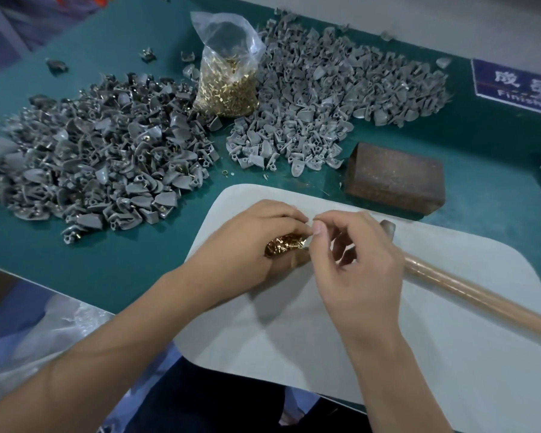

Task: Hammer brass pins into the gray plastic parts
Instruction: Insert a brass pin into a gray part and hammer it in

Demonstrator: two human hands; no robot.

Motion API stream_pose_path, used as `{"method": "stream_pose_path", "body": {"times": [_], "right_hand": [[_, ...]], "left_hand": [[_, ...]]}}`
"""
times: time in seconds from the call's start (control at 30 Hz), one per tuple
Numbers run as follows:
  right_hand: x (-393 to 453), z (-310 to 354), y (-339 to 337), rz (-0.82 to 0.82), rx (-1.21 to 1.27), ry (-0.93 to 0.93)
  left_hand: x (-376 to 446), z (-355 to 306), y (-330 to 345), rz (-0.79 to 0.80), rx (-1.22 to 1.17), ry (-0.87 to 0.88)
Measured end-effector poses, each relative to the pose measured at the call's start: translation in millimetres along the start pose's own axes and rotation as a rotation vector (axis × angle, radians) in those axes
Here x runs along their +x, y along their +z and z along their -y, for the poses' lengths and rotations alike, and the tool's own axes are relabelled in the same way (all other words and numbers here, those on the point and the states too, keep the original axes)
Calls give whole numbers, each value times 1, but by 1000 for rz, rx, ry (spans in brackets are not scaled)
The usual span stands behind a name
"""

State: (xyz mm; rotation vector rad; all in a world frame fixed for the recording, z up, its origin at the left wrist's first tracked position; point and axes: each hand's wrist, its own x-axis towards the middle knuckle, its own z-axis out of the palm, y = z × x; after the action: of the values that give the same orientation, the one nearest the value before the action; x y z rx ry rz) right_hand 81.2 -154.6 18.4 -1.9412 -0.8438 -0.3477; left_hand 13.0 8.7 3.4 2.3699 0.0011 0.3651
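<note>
Partly, right hand (353, 257) hides hammer (444, 282) head.

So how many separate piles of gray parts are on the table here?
2. The left pile, with brass visible in some parts, lies left of the bag of pins; the right pile lies right of it. A few strays lie apart.

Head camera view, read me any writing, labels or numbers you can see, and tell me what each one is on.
"Finishe": white Latin letters on the blue sign stuck to the green table at the right edge; the frame cuts off the rest.
Two large white Chinese characters above that on the same sign: blurred and partly cut off, not readable.
No other text, on the bag of brass pins or elsewhere.
</note>
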Motion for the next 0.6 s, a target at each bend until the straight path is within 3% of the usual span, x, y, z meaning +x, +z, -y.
{"method": "stream_pose_path", "body": {"times": [0.2,0.37,0.6], "right_hand": [[2,-4,-5,-212,-213,21],[3,-1,-3,-221,-206,93],[3,0,-7,-235,-171,150]], "left_hand": [[34,-2,-22,-29,-64,-95],[72,9,-25,-166,350,-223],[90,6,-22,-98,584,-242]]}}
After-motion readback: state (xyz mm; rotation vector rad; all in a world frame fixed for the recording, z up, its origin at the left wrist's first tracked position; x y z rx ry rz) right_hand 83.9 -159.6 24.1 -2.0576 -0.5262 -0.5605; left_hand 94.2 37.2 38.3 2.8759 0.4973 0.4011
